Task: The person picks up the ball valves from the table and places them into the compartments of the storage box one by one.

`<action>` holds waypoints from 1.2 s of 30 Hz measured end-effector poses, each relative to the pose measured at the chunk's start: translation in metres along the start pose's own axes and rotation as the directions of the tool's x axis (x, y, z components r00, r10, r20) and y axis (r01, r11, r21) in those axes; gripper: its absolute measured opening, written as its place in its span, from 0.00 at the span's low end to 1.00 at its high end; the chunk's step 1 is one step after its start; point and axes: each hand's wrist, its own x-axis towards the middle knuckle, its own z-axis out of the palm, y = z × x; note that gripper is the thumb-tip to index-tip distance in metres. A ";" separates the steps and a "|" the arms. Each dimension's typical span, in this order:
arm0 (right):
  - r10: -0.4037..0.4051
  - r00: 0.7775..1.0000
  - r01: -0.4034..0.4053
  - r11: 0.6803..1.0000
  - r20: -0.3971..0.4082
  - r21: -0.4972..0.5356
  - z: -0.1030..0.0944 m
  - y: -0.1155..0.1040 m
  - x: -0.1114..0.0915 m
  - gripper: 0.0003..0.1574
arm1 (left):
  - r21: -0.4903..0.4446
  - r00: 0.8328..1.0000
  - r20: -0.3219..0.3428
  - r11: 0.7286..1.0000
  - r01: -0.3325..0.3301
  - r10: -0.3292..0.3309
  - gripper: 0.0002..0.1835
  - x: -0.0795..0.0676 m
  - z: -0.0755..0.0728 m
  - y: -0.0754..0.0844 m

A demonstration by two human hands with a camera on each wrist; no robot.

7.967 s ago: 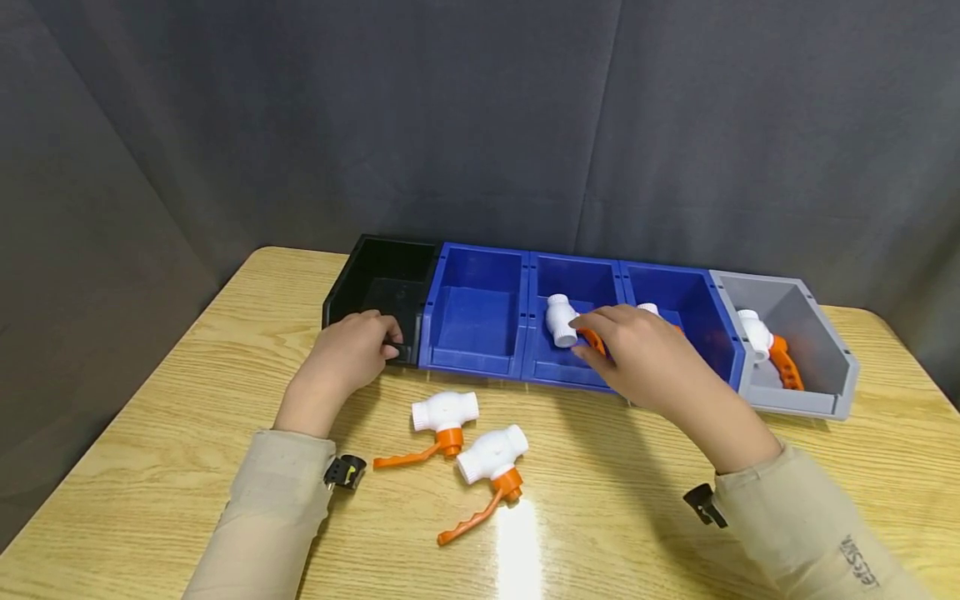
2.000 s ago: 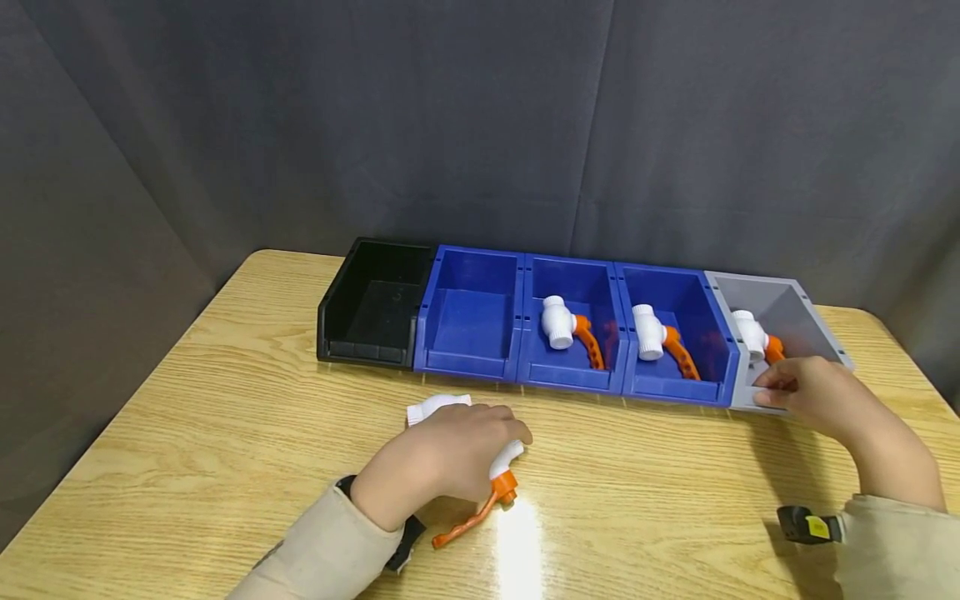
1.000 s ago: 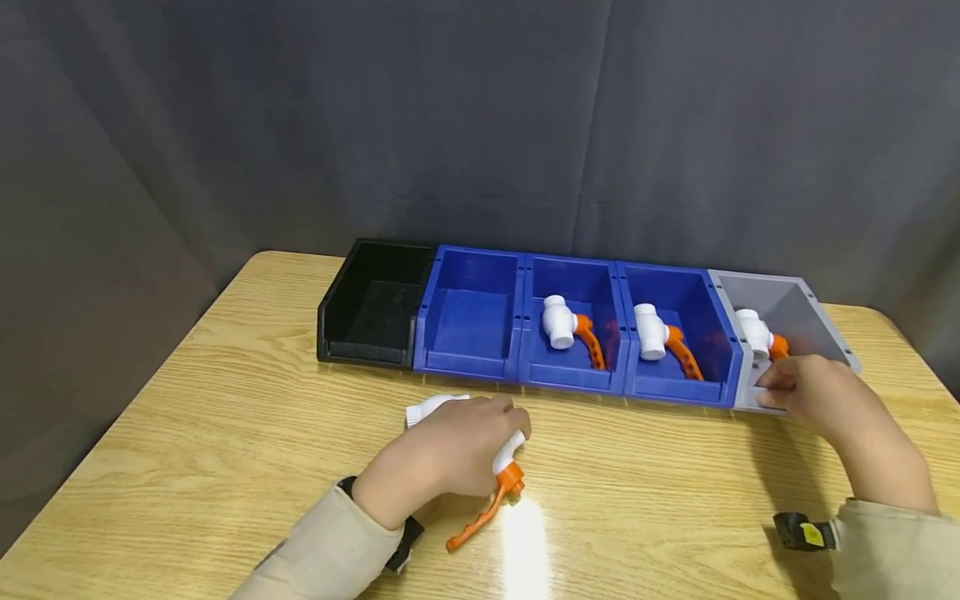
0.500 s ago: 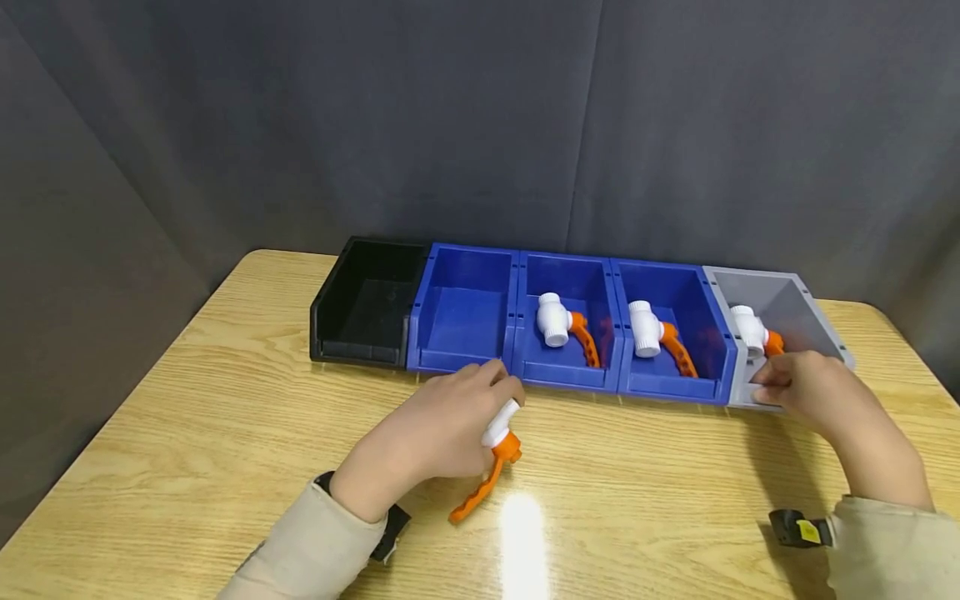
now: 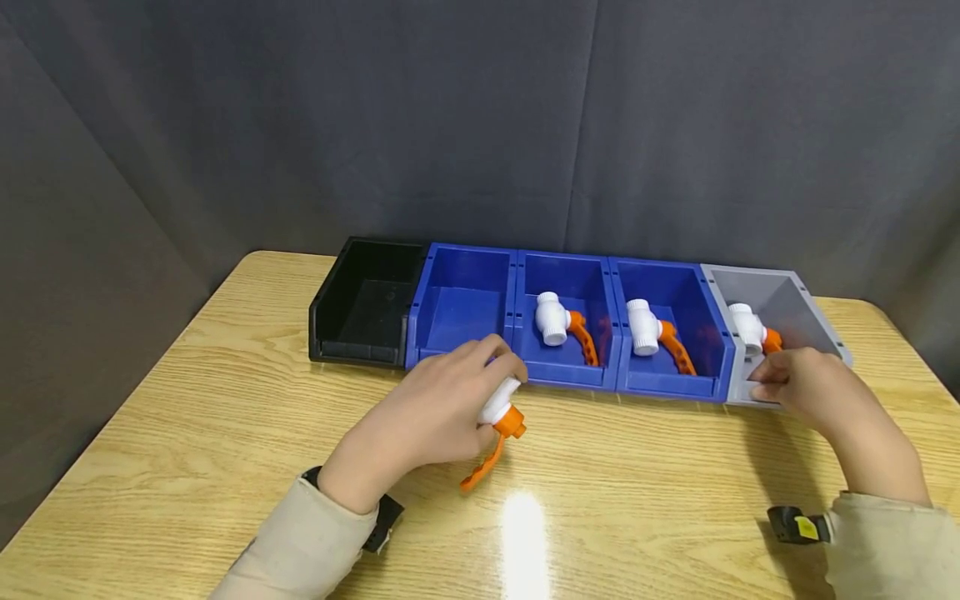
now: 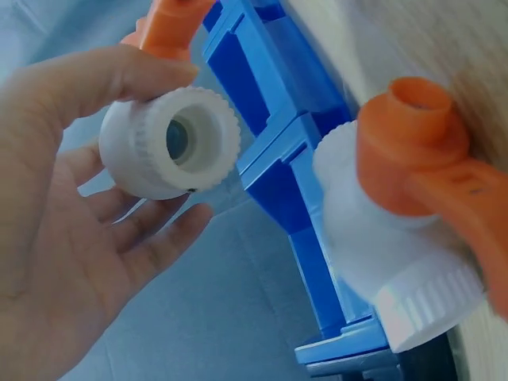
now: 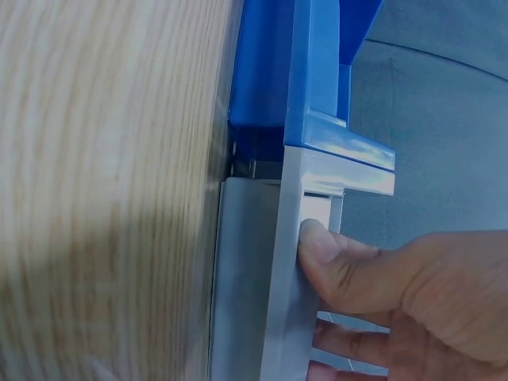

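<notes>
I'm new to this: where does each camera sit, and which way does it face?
Head: on the head, facing forward and down at the bins; left hand, right hand and sleeves show.
Left wrist: on that wrist, facing the held ball valve, another ball valve and blue bins; the left hand shows.
Right wrist: on that wrist, facing the grey bin; the right hand shows.
Shared: head and right-wrist views show the right hand on the grey bin's front lip.

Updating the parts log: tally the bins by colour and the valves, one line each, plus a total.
Black plastic open-top bin: 1
Blue plastic open-top bins: 3
Grey plastic open-top bin: 1
White plastic valves with orange handles: 5 (3 in bins, 1 in left hand, 1 on light wood table, per left wrist view)
Total: 10
</notes>
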 end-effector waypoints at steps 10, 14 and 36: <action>-0.005 1.000 0.006 1.000 -0.024 0.007 0.002 0.000 0.000 0.06 | 0.051 0.991 -0.134 0.999 -0.002 0.009 0.29 0.003 -0.008 -0.002; 0.006 1.000 -0.006 1.000 -0.017 0.010 0.001 -0.001 0.000 0.06 | 0.072 0.984 -0.176 0.997 -0.012 0.025 0.29 0.003 -0.008 -0.003; 0.020 1.000 -0.019 0.999 -0.006 0.032 -0.001 -0.001 -0.002 0.06 | 0.346 0.934 -0.316 0.937 -0.049 0.166 0.26 0.004 -0.023 -0.035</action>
